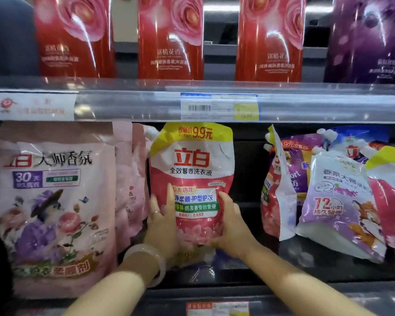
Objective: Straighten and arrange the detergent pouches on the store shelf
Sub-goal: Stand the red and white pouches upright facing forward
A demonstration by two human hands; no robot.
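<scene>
A pink and white detergent pouch with a yellow top and a spout at its upper left stands upright in the middle of the lower shelf. My left hand grips its lower left side, thumb on the front. My right hand grips its lower right edge. To the right, several pouches lean untidily: a pink one turned edge-on, a purple one behind it, a lilac one with a fox tilted left, and a pink one at the frame's edge.
Large pale pink bags fill the shelf's left part, with more pink bags behind. A dark gap lies right of the held pouch. The upper shelf rail carries a price label. Red pouches and a purple pouch stand above.
</scene>
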